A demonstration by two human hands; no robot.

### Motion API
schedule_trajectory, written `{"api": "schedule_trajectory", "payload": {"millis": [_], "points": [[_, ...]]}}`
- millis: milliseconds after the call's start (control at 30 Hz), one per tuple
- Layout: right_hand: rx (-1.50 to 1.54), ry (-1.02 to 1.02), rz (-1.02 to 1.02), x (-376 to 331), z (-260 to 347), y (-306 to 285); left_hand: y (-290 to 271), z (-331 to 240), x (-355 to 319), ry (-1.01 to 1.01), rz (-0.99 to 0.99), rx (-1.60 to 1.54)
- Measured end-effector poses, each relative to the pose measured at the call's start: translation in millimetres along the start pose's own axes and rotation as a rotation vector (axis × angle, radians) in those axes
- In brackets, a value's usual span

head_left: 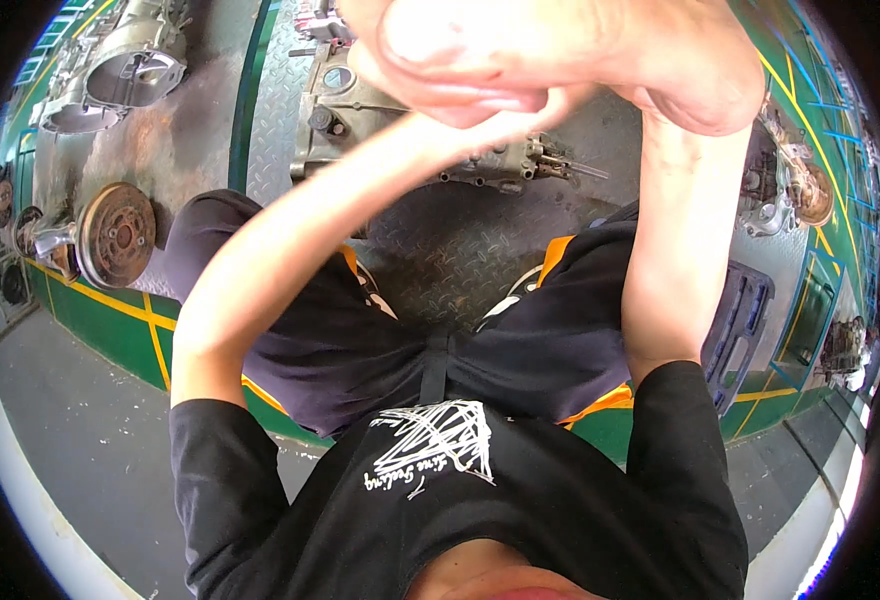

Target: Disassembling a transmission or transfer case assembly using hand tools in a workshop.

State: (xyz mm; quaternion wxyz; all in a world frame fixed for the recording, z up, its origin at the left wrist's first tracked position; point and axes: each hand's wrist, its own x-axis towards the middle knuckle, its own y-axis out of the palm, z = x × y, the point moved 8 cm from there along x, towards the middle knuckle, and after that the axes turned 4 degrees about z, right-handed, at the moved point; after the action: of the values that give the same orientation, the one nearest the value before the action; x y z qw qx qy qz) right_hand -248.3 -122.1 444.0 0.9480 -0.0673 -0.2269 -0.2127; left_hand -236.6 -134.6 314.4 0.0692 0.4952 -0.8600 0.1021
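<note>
My right hand (550,50) is raised very close to the view, large, overexposed and cut off by the upper edge. Its fingers are too washed out to read, and whatever it may hold does not show. My left forearm crosses up to the right, and only the heel of my left hand (530,115) shows beneath the right one; its fingers are hidden. Beyond both hands, a grey metal gearbox casing (345,125) lies on the floor in front of my knees, partly covered by my left arm. Neither hand visibly touches it.
A rusty brake disc on a hub (118,237) stands at the left. Large open bell-shaped housings (138,75) lie at the far left. A dark plastic tool case (742,330) is beside my right leg, with another rusty metal part (810,190) beyond it. Yellow lines mark the green floor.
</note>
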Motion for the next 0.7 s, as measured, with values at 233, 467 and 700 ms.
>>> {"api": "schedule_trajectory", "payload": {"millis": [233, 467, 700], "points": [[0.153, 0.387, 0.223, -6, 3, -15, 19, -7, -60, -0.267, 0.707, 0.083], [0.423, 0.175, 0.166, 11, -1, -6, -119, 18, -19, -0.113, 0.143, 0.01], [-0.203, 0.074, -0.26, 3, 10, 8, 14, -8, 2, 0.11, 0.109, -0.042]]}}
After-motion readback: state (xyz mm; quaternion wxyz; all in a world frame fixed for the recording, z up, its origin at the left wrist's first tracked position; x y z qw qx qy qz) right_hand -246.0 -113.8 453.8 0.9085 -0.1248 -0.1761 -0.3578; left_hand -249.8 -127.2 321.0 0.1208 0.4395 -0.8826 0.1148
